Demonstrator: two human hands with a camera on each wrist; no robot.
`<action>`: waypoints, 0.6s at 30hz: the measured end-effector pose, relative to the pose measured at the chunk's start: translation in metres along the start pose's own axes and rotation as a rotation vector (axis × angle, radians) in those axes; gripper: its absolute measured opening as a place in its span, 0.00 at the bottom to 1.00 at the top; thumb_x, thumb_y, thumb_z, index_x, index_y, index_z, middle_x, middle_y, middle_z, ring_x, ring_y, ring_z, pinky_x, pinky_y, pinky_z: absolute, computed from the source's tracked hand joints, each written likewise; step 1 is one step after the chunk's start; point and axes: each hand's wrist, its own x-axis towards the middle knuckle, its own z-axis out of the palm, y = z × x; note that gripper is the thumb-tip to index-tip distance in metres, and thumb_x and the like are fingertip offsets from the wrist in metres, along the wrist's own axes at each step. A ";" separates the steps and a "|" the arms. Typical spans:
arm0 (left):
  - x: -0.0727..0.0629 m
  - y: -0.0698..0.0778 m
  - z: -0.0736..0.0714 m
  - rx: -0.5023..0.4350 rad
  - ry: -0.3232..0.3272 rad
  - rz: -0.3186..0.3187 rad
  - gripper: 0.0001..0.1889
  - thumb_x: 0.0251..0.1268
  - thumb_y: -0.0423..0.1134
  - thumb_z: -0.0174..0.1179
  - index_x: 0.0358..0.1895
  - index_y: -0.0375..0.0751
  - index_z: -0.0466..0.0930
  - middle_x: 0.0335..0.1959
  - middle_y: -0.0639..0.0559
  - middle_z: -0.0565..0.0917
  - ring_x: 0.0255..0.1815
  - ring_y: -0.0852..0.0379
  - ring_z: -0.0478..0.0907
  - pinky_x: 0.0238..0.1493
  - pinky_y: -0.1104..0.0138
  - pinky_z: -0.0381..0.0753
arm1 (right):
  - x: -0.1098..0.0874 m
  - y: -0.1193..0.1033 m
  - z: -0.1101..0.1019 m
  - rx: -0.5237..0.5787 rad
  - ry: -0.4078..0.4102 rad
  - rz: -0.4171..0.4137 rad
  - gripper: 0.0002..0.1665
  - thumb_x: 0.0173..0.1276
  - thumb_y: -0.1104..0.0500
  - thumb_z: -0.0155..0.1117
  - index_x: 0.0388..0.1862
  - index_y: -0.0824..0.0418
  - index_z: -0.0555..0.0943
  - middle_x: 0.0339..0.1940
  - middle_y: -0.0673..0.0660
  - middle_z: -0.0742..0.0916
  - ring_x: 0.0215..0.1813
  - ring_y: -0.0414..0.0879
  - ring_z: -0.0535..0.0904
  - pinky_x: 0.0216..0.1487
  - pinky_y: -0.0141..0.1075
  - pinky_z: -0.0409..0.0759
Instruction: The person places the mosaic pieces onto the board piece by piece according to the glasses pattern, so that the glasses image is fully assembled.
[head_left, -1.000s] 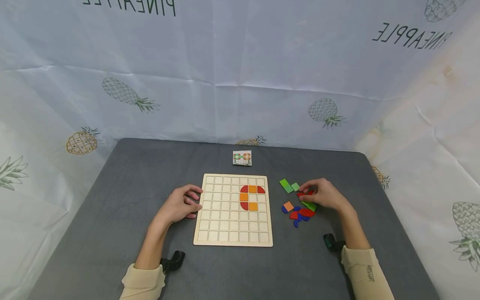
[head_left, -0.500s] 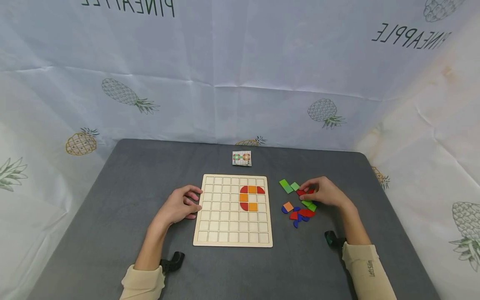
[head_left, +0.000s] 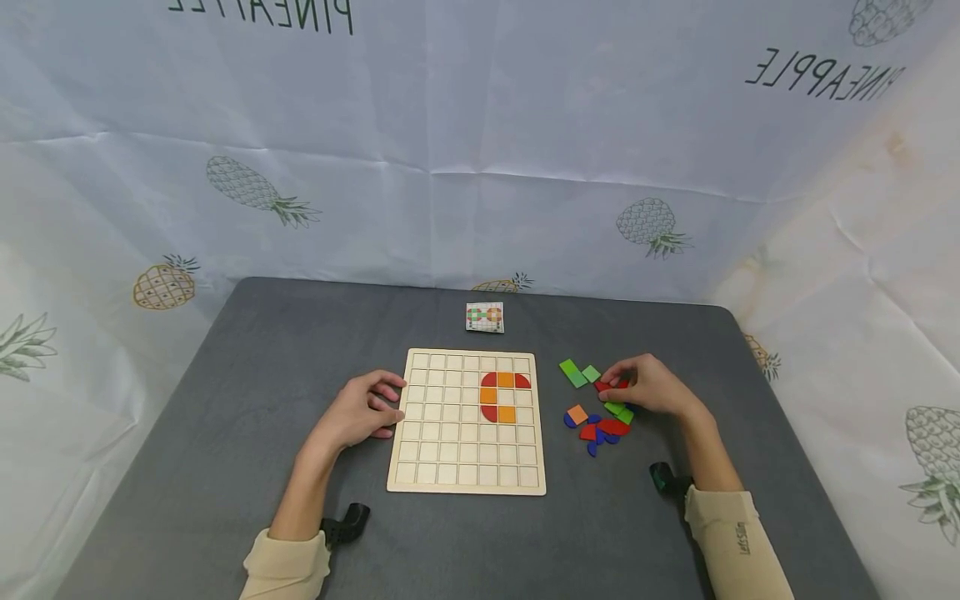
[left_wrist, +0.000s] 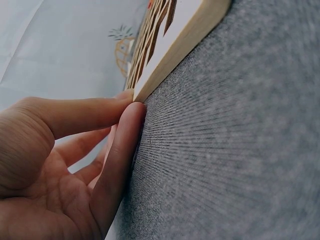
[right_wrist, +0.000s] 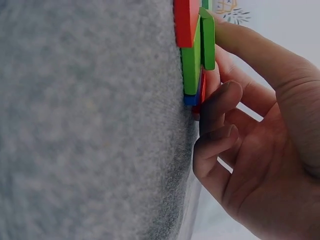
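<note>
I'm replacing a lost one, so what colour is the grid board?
The grid board is a pale, light-wood beige; the head view shows it best.

The card (head_left: 484, 317) mid-frame is too small to read; right-hand fingers (head_left: 621, 366) partly cover red pieces (head_left: 603, 387); top-left lettering (head_left: 300, 14) is cut off.

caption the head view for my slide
Left hand at the edge of a gridded board, right hand among loose colored pieces.
</note>
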 end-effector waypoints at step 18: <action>0.001 0.000 -0.001 0.001 -0.008 0.004 0.24 0.69 0.25 0.70 0.67 0.33 0.78 0.48 0.38 0.78 0.36 0.52 0.79 0.34 0.61 0.93 | 0.002 0.002 0.001 0.000 -0.012 -0.008 0.13 0.68 0.56 0.81 0.47 0.61 0.91 0.37 0.54 0.89 0.27 0.38 0.77 0.28 0.32 0.78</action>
